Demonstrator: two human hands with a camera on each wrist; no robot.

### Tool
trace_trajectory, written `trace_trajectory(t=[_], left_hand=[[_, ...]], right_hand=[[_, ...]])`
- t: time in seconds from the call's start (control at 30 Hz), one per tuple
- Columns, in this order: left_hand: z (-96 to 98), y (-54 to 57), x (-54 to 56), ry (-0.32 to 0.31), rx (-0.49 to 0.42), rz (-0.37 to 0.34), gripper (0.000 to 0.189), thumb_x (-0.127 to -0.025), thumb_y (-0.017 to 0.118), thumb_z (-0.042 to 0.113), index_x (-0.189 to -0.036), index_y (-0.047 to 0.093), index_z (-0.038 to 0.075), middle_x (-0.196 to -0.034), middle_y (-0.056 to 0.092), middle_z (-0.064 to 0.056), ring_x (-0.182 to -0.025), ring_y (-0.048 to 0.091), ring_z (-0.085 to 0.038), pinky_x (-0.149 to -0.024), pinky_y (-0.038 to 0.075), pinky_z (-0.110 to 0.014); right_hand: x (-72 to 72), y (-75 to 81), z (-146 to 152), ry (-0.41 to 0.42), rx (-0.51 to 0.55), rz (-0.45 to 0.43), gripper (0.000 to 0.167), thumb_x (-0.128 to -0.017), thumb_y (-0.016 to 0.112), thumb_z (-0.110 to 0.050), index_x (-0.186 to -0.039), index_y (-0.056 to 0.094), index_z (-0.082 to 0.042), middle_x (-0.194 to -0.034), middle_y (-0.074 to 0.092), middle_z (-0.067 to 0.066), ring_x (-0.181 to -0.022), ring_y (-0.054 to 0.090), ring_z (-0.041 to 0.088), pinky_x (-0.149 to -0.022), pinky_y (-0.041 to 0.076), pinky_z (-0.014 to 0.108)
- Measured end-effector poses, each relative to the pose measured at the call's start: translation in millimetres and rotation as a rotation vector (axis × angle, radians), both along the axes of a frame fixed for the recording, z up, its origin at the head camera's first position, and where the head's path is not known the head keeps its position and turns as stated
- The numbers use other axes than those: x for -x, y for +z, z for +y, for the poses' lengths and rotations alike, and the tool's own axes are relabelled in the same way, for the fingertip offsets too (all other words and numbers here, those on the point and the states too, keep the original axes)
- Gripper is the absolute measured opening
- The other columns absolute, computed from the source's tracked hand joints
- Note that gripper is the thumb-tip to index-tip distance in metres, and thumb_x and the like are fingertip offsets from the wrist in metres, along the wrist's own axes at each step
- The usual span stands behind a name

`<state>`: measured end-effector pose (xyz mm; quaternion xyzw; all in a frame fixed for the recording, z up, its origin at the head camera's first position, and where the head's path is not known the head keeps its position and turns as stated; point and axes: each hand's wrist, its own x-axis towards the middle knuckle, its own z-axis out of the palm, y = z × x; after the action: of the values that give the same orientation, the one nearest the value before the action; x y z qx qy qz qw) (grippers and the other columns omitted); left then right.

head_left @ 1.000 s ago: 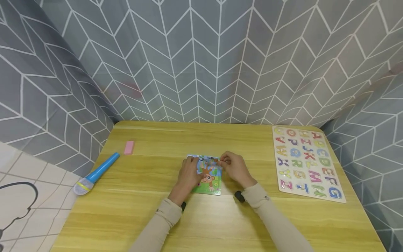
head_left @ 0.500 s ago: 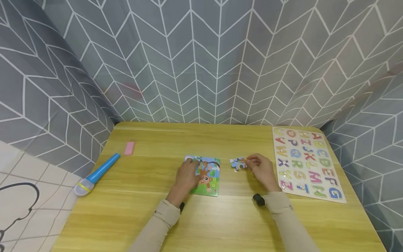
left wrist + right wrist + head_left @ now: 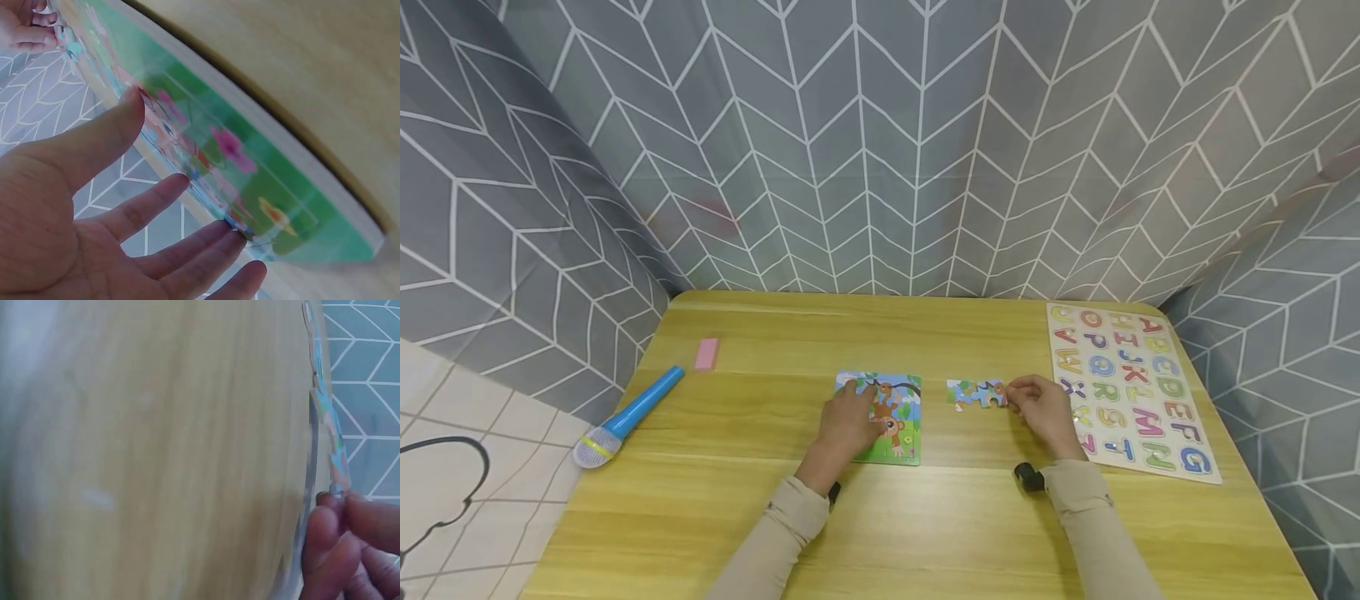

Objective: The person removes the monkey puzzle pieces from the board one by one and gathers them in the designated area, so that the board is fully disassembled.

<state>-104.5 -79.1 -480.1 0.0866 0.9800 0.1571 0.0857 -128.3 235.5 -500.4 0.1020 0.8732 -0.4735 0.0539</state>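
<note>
In the head view, a square jigsaw puzzle (image 3: pixel 908 433) with a cartoon monkey on green and blue lies mid-table. My left hand (image 3: pixel 846 423) rests on its left part, covering that side. The left wrist view shows the fingers of this hand (image 3: pixel 119 206) fairly straight and spread, tips touching the picture surface. To the right of the puzzle, my right hand (image 3: pixel 1043 410) pinches the right end of a short strip of joined jigsaw pieces (image 3: pixel 976 393). Seen edge-on in the right wrist view, the strip (image 3: pixel 326 406) extends from between the thumb and finger of that hand (image 3: pixel 350 550).
An alphabet board (image 3: pixel 1138 400) with coloured letters lies on the right, close to my right hand. Over on the left are a blue toy microphone (image 3: pixel 632 415) and a pink block (image 3: pixel 707 354). A grey patterned curtain (image 3: pixel 880 150) hangs behind the wooden table (image 3: pixel 895 533).
My right hand has moved right from the puzzle's upper right corner, bringing the strip of pieces along. The puzzle has shifted slightly left under my left hand, which stays on it.
</note>
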Motion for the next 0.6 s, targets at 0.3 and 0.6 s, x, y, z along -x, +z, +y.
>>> trace_trajectory(t=[0.3,0.6], left_hand=[[1.1,1.8,-3.0,-0.017,0.021,-0.026,0.072,-0.088,0.076,0.043,-0.143,0.051,0.005,-0.142,0.050,-0.028,-0.127,0.055,-0.043,-0.097,0.053,-0.058],[0.5,3.6,-3.6,-0.055,0.014,-0.101,0.075,-0.088,0.076,0.040,-0.147,0.046,0.005,-0.151,0.039,-0.032,-0.140,0.041,-0.049,-0.106,0.045,-0.064]], right_hand=[[0.0,-2.0,-3.1,-0.004,-0.040,-0.002,0.023,-0.098,0.064,-0.016,-0.107,0.068,0.005,-0.086,0.074,0.014,-0.064,0.060,0.009,-0.054,0.050,0.020],[0.0,-3.0,-2.6,0.022,-0.080,-0.025,0.022,-0.098,0.064,-0.017,-0.106,0.068,0.003,-0.082,0.070,0.008,-0.066,0.057,0.011,-0.054,0.047,0.022]])
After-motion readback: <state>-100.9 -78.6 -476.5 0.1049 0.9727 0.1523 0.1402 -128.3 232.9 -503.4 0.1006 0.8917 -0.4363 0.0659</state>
